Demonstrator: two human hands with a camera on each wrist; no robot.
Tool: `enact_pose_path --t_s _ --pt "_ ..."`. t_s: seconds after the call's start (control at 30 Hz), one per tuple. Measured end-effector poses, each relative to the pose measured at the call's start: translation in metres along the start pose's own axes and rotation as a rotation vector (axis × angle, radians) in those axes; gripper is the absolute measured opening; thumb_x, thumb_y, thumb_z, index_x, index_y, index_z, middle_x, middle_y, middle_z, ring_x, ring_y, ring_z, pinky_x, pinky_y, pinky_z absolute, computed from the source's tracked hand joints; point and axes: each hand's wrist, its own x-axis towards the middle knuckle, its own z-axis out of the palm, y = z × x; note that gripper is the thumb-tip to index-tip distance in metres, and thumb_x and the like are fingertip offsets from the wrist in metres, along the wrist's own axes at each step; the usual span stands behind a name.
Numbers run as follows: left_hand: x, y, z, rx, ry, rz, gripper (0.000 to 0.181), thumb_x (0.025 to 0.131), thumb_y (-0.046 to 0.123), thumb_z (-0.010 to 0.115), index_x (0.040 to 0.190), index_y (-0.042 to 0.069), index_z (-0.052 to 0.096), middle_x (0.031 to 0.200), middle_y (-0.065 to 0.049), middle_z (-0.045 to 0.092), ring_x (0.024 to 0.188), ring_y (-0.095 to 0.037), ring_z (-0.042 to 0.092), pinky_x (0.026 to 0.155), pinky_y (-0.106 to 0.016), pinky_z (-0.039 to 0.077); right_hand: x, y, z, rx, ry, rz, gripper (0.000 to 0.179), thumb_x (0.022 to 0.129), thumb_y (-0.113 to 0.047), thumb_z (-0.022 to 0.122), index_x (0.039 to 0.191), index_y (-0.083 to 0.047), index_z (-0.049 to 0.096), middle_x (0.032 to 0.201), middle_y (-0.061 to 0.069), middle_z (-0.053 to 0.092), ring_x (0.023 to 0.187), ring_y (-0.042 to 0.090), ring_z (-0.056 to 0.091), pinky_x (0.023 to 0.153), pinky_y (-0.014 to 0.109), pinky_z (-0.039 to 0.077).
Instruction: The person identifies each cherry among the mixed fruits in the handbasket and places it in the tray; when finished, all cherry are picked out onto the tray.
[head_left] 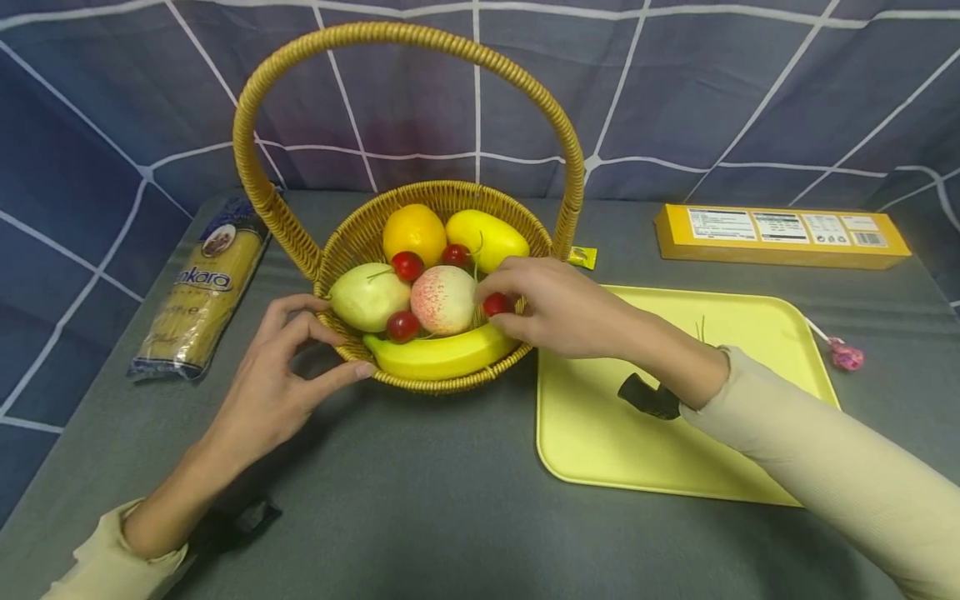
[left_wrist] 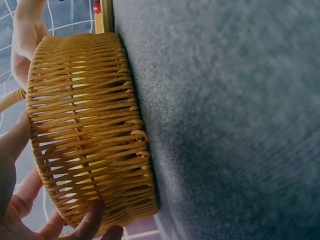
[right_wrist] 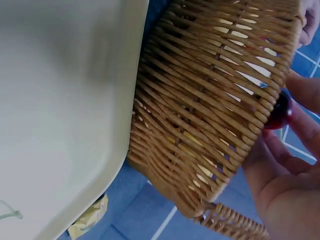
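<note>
A wicker basket [head_left: 442,386] with a tall arched handle holds fruit. Inside are an orange [head_left: 414,236], a yellow mango [head_left: 489,237], a green pear [head_left: 369,298], a speckled peach [head_left: 442,300], a banana [head_left: 442,354] and red cherries [head_left: 402,327]. My left hand [head_left: 277,375] grips the basket's near left side, thumb at the front rim and fingers spread along the weave. At the right rim my right hand [head_left: 566,310] pinches a cherry [right_wrist: 281,111] between thumb and fingers, low over the banana's end.
Right of the basket lies a yellow tray [head_left: 600,450], partly under my right forearm; a thin green stem [right_wrist: 12,214] shows on it. A yellow box [head_left: 780,237], a lollipop [head_left: 846,354] and a small yellow packet [head_left: 583,257] lie around it. A pasta bag [head_left: 198,292] lies left.
</note>
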Motion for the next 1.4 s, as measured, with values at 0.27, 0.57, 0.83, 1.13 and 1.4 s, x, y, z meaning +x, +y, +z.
enact_pose_path --t_s 0.27,0.57,0.83,1.13,1.4 --pt "-0.001 0.000 0.001 0.034 0.007 0.004 0.034 0.075 0.017 0.088 0.091 0.010 0.060 0.134 -0.013 0.044 0.121 -0.036 0.042 0.091 -0.057 0.041 -0.032 0.000 -0.005 0.057 0.123 -0.081 0.027 0.089 -0.004 0.071 0.114 -0.012 0.069 0.107 -0.004 0.064 0.093 0.013 0.055 0.079 0.033 0.049" --pt "-0.002 0.001 0.001 0.047 0.033 0.064 0.033 0.073 0.015 0.089 0.091 0.010 0.062 0.127 -0.011 0.052 0.117 -0.032 0.047 0.090 -0.057 0.042 -0.083 0.016 -0.020 0.129 0.204 -0.049 0.031 0.088 0.001 0.072 0.115 -0.014 0.068 0.105 -0.011 0.067 0.092 0.006 0.062 0.072 0.024 0.055" --pt "-0.001 0.000 0.000 0.055 0.043 0.087 0.032 0.072 0.013 0.089 0.092 0.011 0.063 0.120 -0.007 0.058 0.109 -0.024 0.053 0.088 -0.044 0.048 -0.136 0.037 -0.041 0.101 0.158 0.165 0.040 0.089 0.000 0.072 0.121 -0.022 0.064 0.107 -0.010 0.067 0.089 0.010 0.066 0.070 0.021 0.055" --pt "-0.002 0.000 0.002 0.014 0.033 0.083 0.031 0.074 0.010 0.088 0.092 0.010 0.063 0.119 -0.006 0.056 0.109 -0.020 0.052 0.090 -0.011 0.043 -0.189 0.081 -0.052 -0.033 0.147 0.334 0.044 0.084 0.003 0.075 0.121 -0.019 0.066 0.108 -0.012 0.067 0.091 -0.001 0.062 0.069 0.012 0.049" --pt "-0.001 -0.001 0.002 0.005 0.035 0.081 0.031 0.074 0.009 0.088 0.093 0.009 0.063 0.119 -0.007 0.055 0.111 -0.022 0.051 0.091 -0.012 0.042 -0.212 0.119 -0.048 -0.034 0.110 0.412 0.033 0.083 0.006 0.073 0.114 -0.005 0.068 0.102 -0.021 0.065 0.079 -0.001 0.062 0.057 0.022 0.052"
